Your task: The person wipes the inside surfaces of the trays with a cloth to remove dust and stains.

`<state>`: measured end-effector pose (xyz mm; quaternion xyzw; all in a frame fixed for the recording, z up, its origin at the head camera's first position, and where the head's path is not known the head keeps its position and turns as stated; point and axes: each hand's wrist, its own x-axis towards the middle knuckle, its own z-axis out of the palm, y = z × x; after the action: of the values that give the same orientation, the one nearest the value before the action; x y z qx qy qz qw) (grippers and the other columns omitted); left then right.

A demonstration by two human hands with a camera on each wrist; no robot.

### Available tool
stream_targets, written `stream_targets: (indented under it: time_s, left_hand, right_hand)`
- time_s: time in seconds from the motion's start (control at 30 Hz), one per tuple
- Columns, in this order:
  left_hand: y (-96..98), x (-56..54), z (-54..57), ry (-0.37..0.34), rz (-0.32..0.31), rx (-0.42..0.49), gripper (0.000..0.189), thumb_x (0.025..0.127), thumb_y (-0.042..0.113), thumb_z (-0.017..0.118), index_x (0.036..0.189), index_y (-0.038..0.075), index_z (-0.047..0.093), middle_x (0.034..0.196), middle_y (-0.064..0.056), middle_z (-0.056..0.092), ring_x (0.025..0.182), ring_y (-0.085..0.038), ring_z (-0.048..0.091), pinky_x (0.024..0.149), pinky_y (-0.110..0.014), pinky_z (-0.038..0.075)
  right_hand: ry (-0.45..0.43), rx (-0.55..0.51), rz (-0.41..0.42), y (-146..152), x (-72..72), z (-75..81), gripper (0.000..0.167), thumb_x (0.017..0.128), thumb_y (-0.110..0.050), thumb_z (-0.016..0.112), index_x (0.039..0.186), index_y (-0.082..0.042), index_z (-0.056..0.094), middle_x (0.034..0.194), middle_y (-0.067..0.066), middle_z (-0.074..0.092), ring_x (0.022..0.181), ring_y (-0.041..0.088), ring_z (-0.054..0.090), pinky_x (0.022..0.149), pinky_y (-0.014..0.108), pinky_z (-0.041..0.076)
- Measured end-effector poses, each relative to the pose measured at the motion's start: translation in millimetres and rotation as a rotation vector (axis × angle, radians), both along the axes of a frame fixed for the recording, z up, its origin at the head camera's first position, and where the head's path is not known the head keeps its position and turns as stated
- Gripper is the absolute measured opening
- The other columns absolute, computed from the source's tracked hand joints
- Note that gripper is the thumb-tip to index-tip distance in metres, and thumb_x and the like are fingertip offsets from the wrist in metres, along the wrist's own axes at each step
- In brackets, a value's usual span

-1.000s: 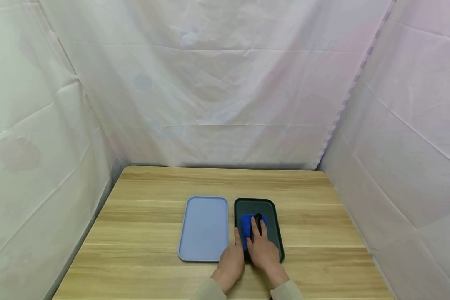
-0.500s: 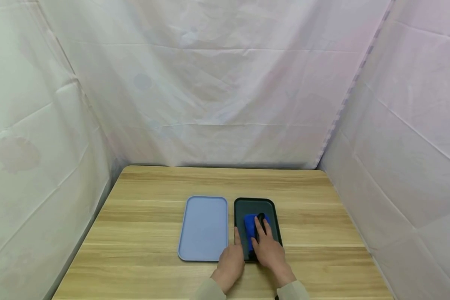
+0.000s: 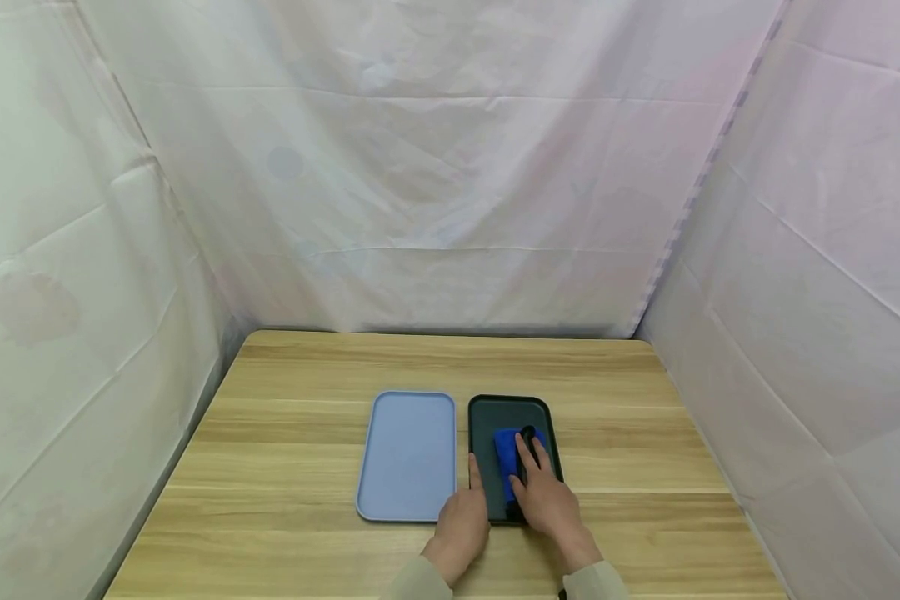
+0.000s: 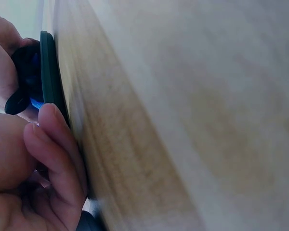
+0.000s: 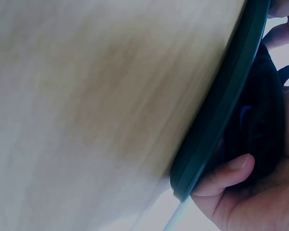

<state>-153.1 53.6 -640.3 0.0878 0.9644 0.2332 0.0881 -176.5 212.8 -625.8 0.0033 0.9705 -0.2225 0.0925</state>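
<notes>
In the head view a dark green tray [image 3: 487, 475] lies on the table's near part. On its right half sits a blue cloth-like item [image 3: 506, 450] with a black, handle-like strip [image 3: 528, 433]; its exact kind is unclear. My right hand [image 3: 551, 502] grips this item from above, fingers spread over the strip and thumb on its left side. In the right wrist view one finger curls against its dark side [image 5: 260, 130]. My left hand [image 3: 462, 523] touches the tray's left rim, its index finger straight along it. The left wrist view shows its fingertips [image 4: 50, 115] against the tray edge.
A light blue tray [image 3: 408, 458] lies just left of the dark green one, a narrow gap between them. Both rest on a wooden table [image 3: 285, 467]. White curtains [image 3: 450, 167] hang behind and on both sides.
My right hand has moved to the right with the blue and black item, across the dark green tray. My left hand and both trays stay nearly in place.
</notes>
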Motion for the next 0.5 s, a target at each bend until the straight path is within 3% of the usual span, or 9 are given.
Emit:
stream_targets:
  time_s: [0.2,0.5]
  left_hand:
    - [-0.1,-0.5,0.8,-0.008,0.002,-0.002,0.102,0.084,0.01,0.085,0.162,-0.006,0.021,0.062,-0.008,0.062,0.048,-0.015,0.055,0.05,-0.03,0.05]
    - [0.3,-1.1,-0.6,-0.023,0.015,0.02,0.103,0.083,0.01,0.085,0.162,-0.005,0.021,0.062,-0.008,0.062,0.048,-0.015,0.053,0.048,-0.031,0.049]
  right_hand:
    - [-0.004,0.031,0.011,6.3,-1.7,1.9,0.072,0.104,-0.034,0.061,0.166,-0.029,0.024,0.171,0.017,0.024,0.08,0.028,0.07,0.057,0.041,0.049]
    - [-0.034,0.044,0.013,12.4,-5.0,4.0,0.073,0.102,-0.035,0.063,0.165,-0.031,0.027,0.171,0.015,0.025,0.086,0.034,0.071,0.063,0.048,0.053]
